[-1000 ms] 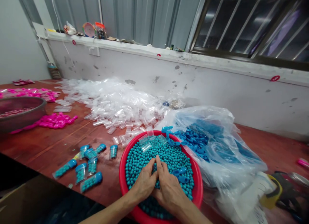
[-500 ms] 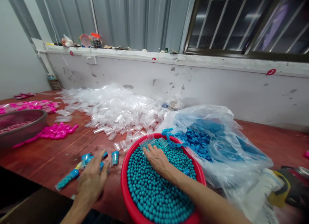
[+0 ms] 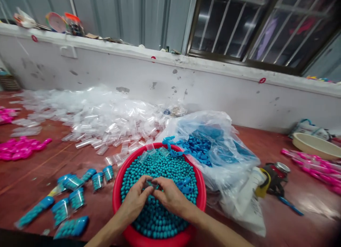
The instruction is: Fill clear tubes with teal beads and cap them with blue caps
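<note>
A red basin [image 3: 117,185] full of small teal beads [image 3: 162,167] stands at the near table edge. Both of my hands are over it. My left hand [image 3: 135,197] and my right hand [image 3: 170,195] meet at the fingertips and pinch a small clear tube [image 3: 152,184] between them, just above the beads. A few empty clear tubes [image 3: 149,153] and blue caps [image 3: 186,185] lie on the beads. Filled, blue-capped tubes [image 3: 71,197] lie on the table left of the basin.
A clear bag of blue caps [image 3: 210,147] leans on the basin's right. A large heap of empty clear tubes [image 3: 87,112] lies behind. Pink tubes [image 3: 18,149] lie far left, more pink tubes [image 3: 317,165] and a cream bowl [image 3: 314,146] far right. A jar [image 3: 277,172] lies near the bag.
My left hand came back from the filled tubes on the table to the basin. My right hand drew back from the basin's far rim. Both now meet on a clear tube. The view shifted right.
</note>
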Demonstrator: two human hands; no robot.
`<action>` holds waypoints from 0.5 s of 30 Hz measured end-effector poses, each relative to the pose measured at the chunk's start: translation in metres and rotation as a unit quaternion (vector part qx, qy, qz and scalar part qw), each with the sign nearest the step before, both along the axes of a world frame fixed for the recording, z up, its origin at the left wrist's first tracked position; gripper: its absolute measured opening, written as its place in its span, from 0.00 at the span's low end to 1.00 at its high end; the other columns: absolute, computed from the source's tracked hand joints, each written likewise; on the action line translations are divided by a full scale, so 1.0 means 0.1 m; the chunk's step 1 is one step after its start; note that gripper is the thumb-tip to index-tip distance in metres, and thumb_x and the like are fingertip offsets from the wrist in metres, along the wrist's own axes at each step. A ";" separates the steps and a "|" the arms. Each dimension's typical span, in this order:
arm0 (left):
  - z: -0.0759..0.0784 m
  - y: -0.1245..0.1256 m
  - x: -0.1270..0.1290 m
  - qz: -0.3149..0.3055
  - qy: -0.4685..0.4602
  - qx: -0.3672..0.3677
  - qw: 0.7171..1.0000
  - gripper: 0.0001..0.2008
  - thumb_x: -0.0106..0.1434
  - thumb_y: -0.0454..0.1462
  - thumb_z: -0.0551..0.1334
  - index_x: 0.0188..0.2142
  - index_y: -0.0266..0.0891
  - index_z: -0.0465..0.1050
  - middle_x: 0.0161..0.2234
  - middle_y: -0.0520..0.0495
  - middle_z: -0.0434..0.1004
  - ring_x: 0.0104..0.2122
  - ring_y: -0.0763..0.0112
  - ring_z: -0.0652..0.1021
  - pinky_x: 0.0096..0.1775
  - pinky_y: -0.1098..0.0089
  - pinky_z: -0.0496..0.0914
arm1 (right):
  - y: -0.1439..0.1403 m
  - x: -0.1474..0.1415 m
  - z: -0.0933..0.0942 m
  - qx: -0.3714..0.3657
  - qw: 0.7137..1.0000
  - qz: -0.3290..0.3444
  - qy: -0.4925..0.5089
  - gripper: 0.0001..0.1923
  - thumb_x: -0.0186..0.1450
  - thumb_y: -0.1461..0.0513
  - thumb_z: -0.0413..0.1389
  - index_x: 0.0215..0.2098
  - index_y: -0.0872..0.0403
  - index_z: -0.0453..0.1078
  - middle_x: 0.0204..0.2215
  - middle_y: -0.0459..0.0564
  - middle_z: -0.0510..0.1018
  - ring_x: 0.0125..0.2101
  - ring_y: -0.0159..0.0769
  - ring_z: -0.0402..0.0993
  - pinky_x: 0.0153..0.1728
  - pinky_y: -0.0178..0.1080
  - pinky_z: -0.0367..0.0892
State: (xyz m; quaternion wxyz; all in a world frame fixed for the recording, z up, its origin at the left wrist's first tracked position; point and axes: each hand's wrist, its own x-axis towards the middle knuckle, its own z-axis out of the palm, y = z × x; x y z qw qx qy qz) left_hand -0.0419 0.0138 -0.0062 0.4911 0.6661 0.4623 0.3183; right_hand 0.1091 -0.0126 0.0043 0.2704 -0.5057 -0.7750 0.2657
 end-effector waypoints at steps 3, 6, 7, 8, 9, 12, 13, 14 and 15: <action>0.04 -0.04 -0.03 -0.019 0.155 0.064 0.986 0.06 0.55 0.38 0.53 0.31 0.41 0.66 0.26 0.51 0.71 0.29 0.67 0.71 0.33 0.69 0.63 | -0.13 0.30 0.10 0.029 0.986 -0.018 -0.161 0.26 0.60 0.65 0.52 0.56 0.58 0.54 0.47 0.57 0.69 0.46 0.42 0.66 0.44 0.40 0.63; 0.08 -0.05 0.02 -0.074 0.295 0.061 0.951 0.05 0.51 0.34 0.54 0.29 0.41 0.67 0.27 0.48 0.73 0.33 0.60 0.73 0.37 0.63 0.62 | -0.18 0.62 0.21 0.014 0.943 -0.064 -0.327 0.25 0.59 0.66 0.52 0.55 0.57 0.57 0.44 0.57 0.71 0.43 0.45 0.68 0.39 0.41 0.65; 0.07 -0.05 0.08 -0.086 0.298 0.044 0.950 0.04 0.49 0.33 0.55 0.26 0.41 0.67 0.27 0.47 0.73 0.34 0.57 0.73 0.38 0.61 0.62 | -0.18 0.69 0.23 -0.003 0.928 -0.067 -0.367 0.23 0.58 0.65 0.52 0.52 0.57 0.59 0.41 0.56 0.72 0.40 0.45 0.70 0.36 0.41 0.65; 0.05 -0.04 0.15 -0.092 0.281 0.025 0.955 0.03 0.47 0.32 0.56 0.24 0.41 0.66 0.26 0.46 0.73 0.35 0.55 0.73 0.40 0.59 0.61 | -0.17 0.75 0.22 -0.021 0.915 -0.064 -0.397 0.21 0.58 0.65 0.53 0.50 0.56 0.62 0.39 0.55 0.73 0.37 0.44 0.71 0.34 0.40 0.66; 0.01 -0.02 0.25 -0.091 0.254 0.005 0.963 0.04 0.45 0.31 0.57 0.21 0.40 0.65 0.25 0.45 0.72 0.36 0.53 0.72 0.41 0.57 0.60 | -0.16 0.77 0.19 -0.033 0.906 -0.064 -0.417 0.18 0.58 0.65 0.53 0.47 0.56 0.64 0.37 0.55 0.73 0.35 0.44 0.72 0.32 0.39 0.65; -0.14 0.07 0.58 -0.077 0.191 -0.048 0.977 0.09 0.40 0.27 0.59 0.16 0.41 0.60 0.23 0.45 0.71 0.38 0.51 0.72 0.42 0.57 0.59 | -0.11 0.73 0.02 -0.033 0.903 -0.094 -0.419 0.12 0.59 0.67 0.49 0.41 0.56 0.67 0.35 0.55 0.74 0.32 0.42 0.73 0.29 0.37 0.64; -0.19 0.10 0.68 -0.073 0.178 -0.068 0.979 0.10 0.40 0.27 0.59 0.14 0.41 0.58 0.22 0.45 0.70 0.37 0.52 0.72 0.41 0.59 0.60 | -0.07 0.70 -0.04 -0.027 0.906 -0.107 -0.408 0.12 0.60 0.68 0.47 0.40 0.57 0.67 0.35 0.56 0.74 0.32 0.42 0.73 0.28 0.37 0.63; -0.23 0.14 0.76 -0.068 0.161 -0.092 0.980 0.11 0.40 0.27 0.59 0.14 0.41 0.58 0.20 0.47 0.69 0.35 0.54 0.72 0.39 0.61 0.62 | -0.04 0.68 -0.09 -0.020 0.911 -0.114 -0.396 0.12 0.61 0.69 0.46 0.41 0.57 0.66 0.35 0.57 0.74 0.31 0.42 0.73 0.28 0.37 0.62; -0.26 0.17 0.82 -0.065 0.142 -0.121 0.980 0.10 0.41 0.28 0.60 0.14 0.41 0.58 0.18 0.49 0.67 0.32 0.57 0.73 0.36 0.63 0.63 | 0.01 0.65 -0.13 -0.015 0.916 -0.115 -0.383 0.13 0.61 0.68 0.45 0.42 0.57 0.66 0.35 0.57 0.75 0.32 0.41 0.73 0.28 0.36 0.62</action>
